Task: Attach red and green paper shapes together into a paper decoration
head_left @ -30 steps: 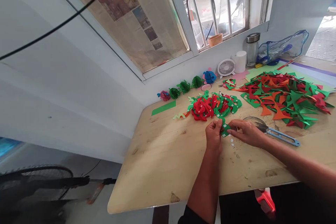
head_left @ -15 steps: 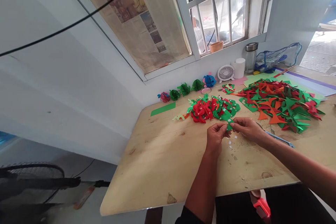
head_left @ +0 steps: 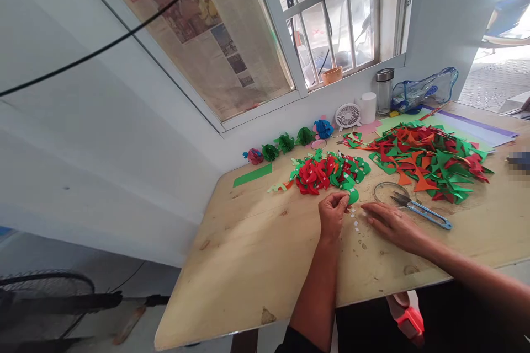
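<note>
My left hand pinches a green paper cutout with a small white square on it. My right hand is open, palm down low over the table, fingers stretched toward several small white squares lying loose on the wood. Just beyond the left hand lies a heap of red and green paper cutouts, many dotted with white squares. Blue-handled thread snips rest beside my right hand, across a thin ring.
Red, orange and green paper scraps pile up at the right. Along the wall stand green paper balls, a small white fan, a white cylinder and a glass bottle. A green strip lies at the left.
My right hand has let go of the green cutout and moved down and right to the table. My left hand keeps hold of it. The snips now show fully.
</note>
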Available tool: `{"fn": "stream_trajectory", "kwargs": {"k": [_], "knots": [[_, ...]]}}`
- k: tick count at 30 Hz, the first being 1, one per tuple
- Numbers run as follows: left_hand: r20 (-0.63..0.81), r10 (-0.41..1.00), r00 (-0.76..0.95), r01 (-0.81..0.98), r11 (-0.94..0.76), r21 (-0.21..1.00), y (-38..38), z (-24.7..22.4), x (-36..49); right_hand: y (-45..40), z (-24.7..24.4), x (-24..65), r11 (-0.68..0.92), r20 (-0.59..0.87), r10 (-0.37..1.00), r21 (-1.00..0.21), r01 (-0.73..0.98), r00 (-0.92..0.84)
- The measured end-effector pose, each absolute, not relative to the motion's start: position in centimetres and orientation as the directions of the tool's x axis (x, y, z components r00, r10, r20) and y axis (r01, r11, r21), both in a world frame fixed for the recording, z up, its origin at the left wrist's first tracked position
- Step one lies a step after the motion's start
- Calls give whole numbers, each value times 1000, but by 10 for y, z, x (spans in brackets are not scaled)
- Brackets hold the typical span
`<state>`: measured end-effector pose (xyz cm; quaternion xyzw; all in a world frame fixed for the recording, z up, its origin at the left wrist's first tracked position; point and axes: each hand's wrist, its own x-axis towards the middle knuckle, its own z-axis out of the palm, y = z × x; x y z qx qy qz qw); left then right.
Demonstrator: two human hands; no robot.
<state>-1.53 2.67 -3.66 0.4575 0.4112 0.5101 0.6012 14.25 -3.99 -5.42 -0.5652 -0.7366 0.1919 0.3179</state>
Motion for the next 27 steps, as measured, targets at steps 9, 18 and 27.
{"fn": "stream_trajectory", "kwargs": {"k": [9,18,27], "knots": [[-27,983,183,-223,68,972,21,-36,-7,-23,-46,171,166,261,965,-685,710,27],[16,975,222,-220,34,975,15,-33,-4,-16,-20,143,-45,-26,993,-984,173,112],[68,924,375,-57,-50,997,13,-27,-10,-8,-19,139,-114,-112,978,-994,2,178]]}}
